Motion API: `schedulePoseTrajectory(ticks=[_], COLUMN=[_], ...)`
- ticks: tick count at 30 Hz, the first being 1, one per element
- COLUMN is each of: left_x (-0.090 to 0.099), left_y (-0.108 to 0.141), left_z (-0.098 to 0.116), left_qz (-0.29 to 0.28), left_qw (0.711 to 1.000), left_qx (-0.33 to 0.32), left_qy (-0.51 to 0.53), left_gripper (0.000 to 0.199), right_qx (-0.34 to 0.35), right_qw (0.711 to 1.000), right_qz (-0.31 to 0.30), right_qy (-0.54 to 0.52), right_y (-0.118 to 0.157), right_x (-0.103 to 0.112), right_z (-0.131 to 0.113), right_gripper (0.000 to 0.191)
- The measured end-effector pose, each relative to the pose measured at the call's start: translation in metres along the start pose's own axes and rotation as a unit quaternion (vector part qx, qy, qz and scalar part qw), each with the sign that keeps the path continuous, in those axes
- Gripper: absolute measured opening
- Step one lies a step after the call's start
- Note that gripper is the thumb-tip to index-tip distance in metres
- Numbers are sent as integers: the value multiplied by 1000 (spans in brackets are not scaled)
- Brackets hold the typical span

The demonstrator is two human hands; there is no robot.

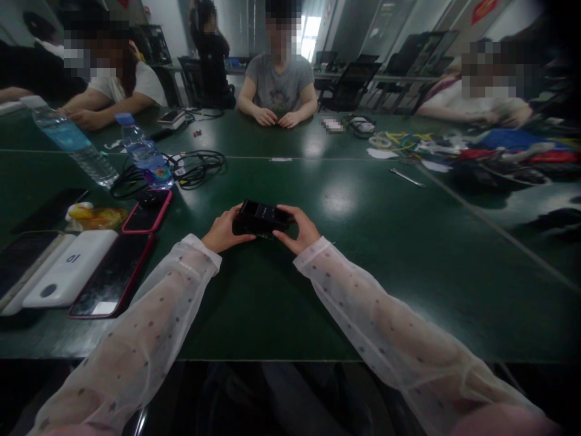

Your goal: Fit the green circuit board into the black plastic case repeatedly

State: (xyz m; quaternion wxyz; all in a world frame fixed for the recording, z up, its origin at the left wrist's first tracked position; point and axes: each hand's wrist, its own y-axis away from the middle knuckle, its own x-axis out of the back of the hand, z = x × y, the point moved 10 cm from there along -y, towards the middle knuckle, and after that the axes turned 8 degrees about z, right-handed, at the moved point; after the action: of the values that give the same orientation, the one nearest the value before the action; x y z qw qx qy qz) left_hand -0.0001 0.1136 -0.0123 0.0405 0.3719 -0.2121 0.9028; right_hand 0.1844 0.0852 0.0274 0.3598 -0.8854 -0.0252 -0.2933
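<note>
Between the left hand and the right hand, a small black device is held by its two ends above the near part of the green table. To the left, phones and a white power bank are laid out, backed by a blue-capped water bottle and coiled black cables. A wrench and tangled wires are seen farther right.

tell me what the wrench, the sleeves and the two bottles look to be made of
Wrench: probably steel, from its grey metallic sheen.
Sleeves: thin, sheer fabric with dark dots, matte; the arms show through. Exact fibre unclear.
Taller bottle and shorter bottle: clear, glossy, likely plastic, with see-through walls and coloured labels.
</note>
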Motion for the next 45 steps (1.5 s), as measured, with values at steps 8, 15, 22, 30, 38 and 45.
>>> schedulePoseTrajectory(ticks=[8,15,22,30,38,45], left_x=[2,1,1,2,2,1], left_y=[1,1,2,1,-1,-2], left_z=[0,5,11,12,10,3], left_qz=[0,-11,-26,-20,-24,-17], left_qw=[1000,999,999,999,999,999], left_qx=[23,0,-14,-8,-6,-8], left_qy=[8,-30,-44,-43,-34,-32], left_gripper=[102,88,77,73,63,62], right_qx=[-6,-1,-4,-3,-6,-7], right_qw=[995,992,991,990,990,990], right_qz=[-100,-117,-124,-130,-129,-131], right_qy=[28,45,47,52,51,54], right_y=[6,9,9,9,9,9], right_x=[-24,-31,-31,-31,-29,-29], right_z=[25,32,30,30,28,27], right_gripper=[62,64,64,64,65,65])
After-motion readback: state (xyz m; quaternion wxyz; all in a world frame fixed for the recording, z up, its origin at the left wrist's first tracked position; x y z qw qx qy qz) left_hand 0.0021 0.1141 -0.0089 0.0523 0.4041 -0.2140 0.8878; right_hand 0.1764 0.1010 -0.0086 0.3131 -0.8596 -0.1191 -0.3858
